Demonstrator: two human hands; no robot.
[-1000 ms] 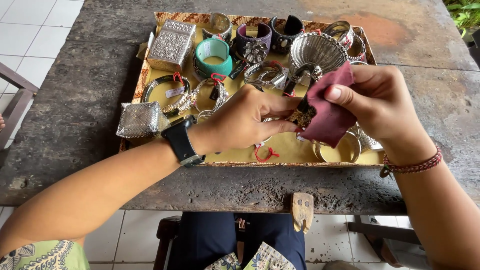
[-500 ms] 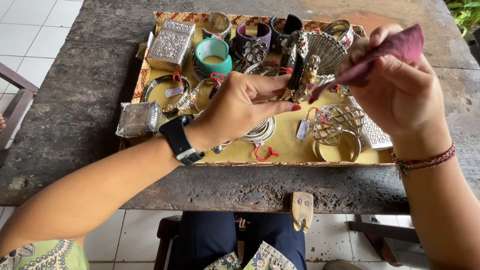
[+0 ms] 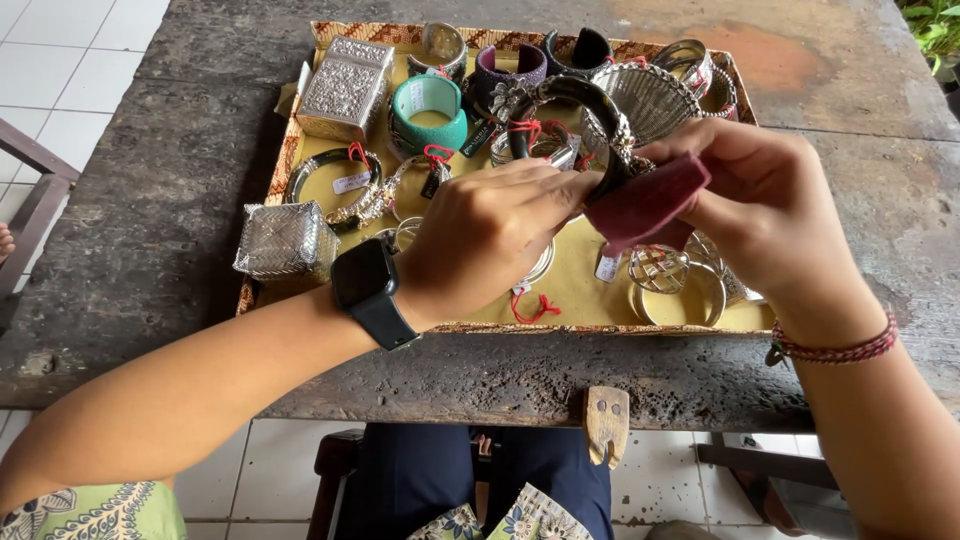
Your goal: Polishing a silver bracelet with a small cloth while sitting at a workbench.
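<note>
One dark bangle (image 3: 590,110) w/ silver trim, rubbed w/ maroon cloth (image 3: 648,205)

1. A dark, weathered stone table (image 3: 180,200) fills most of the view, its top rough and mottled grey, with a rusty orange stain near the far right.
2. A shallow woven tray (image 3: 262,262) with a yellow lining lies flat on the table, near its front edge.
3. A small pale wooden piece (image 3: 606,424) hangs at the table's front edge, below the tray.
</note>
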